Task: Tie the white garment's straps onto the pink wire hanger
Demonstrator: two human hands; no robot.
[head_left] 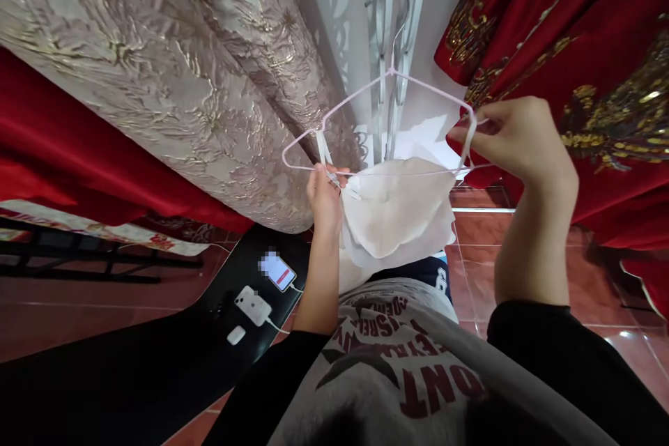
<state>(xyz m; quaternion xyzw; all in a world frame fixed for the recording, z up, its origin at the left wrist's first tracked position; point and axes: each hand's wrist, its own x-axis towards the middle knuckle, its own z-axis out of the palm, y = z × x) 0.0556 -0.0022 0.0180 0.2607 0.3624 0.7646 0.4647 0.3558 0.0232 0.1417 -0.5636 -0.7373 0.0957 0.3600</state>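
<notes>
A pale pink wire hanger (366, 90) hangs by its hook from a white rack (397, 21). A small white strappy garment (391, 212) droops from it. My left hand (324, 198) is closed on the garment's left strap, just under the hanger's left shoulder. My right hand (515, 136) pinches the right strap at the hanger's right shoulder. The cloth hangs between both hands, in front of my grey printed shirt (402, 362).
A beige and gold brocade garment (172, 77) hangs at left over red fabric (63, 146). Red gold-embroidered garments (590, 63) hang at right. Two phones (254, 305) on cables lie on a black surface (157, 362) at lower left. The floor is red tile (470, 237).
</notes>
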